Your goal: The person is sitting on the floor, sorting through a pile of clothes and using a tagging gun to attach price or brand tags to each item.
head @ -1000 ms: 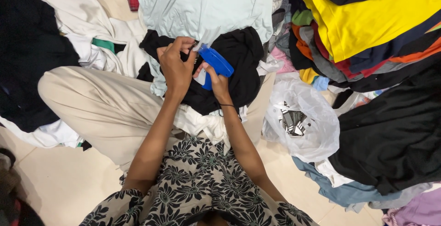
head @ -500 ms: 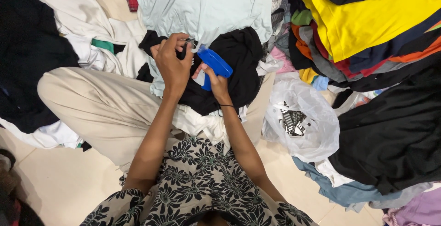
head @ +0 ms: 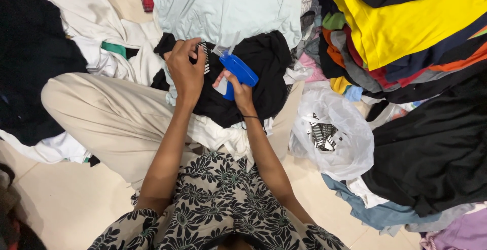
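Note:
My right hand [head: 238, 91] grips a blue tagging gun [head: 239, 70], its clear tip pointing up and left. My left hand [head: 185, 70] pinches a small black-and-white striped tag [head: 205, 57] just left of the gun's tip. Both hands rest over a black garment [head: 264, 75] that lies across my lap, on my beige trouser leg [head: 111, 118]. A thin black band circles my right wrist.
A pale mint garment [head: 228, 6] lies beyond the black one. A high pile of yellow, black and coloured clothes [head: 411, 26] fills the right. A white plastic bag [head: 340, 138] holding more striped tags sits by my right knee. White and black clothes [head: 45, 52] lie left.
My left hand has shifted slightly, bringing the striped tag into view beside the gun's tip. My right hand has tilted the blue gun a little.

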